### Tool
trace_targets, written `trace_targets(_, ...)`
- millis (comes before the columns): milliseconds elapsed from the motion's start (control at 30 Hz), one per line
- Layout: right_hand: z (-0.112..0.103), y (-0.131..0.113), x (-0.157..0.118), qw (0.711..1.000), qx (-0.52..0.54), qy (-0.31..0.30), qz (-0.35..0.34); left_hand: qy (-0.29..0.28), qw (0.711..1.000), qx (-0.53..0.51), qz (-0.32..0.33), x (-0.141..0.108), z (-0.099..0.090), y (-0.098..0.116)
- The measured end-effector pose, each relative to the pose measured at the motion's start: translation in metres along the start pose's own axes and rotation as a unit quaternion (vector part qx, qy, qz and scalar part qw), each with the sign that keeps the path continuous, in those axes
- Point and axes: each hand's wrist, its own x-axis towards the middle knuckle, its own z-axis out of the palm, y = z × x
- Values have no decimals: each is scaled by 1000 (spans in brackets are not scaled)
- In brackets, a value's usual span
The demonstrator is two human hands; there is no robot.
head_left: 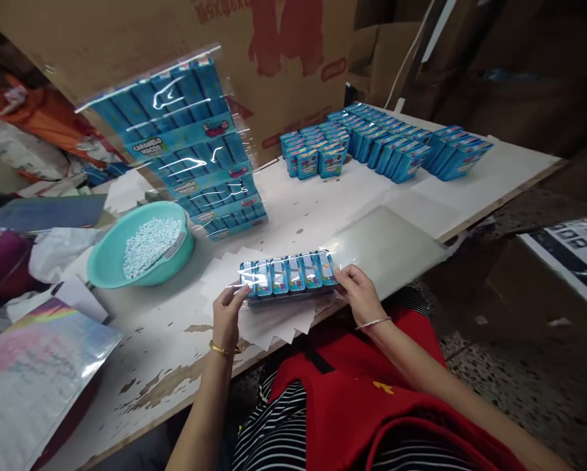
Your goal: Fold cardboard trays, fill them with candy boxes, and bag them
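and here we are, both hands on the wrapped row (287, 275) of six small blue packs, which sits right between them near the front edge of the table (317, 209). our left hand (226, 317) pinches one end, thumb on the near side; our right hand (363, 297) pinches the clear film at the other end. under the grip we've got white sheets (278, 329), corners fanned out, and we can't tell whether the row rests on them. off beyond the left hand, there's the teal basin (97, 261) with its heap of pale blue pieces (150, 245). past the grip, toward the left, up rises a tall stack (188, 167) of blue packs in glossy film. just beyond the right hand, clear plastic sheets (386, 242) lie flat, and well past those, blue boxes (331, 162) stand in rows.
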Motion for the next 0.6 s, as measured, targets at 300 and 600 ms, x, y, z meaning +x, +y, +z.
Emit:
trace_targets(300, 8, -12, 4, 999, 39, -19, 33, -4, 999, -34, -4, -3, -3, 4)
trace_targets(600, 5, -11, 12, 995, 73, -20, 69, -8, 1000, -18, -15, 1, 0, 7)
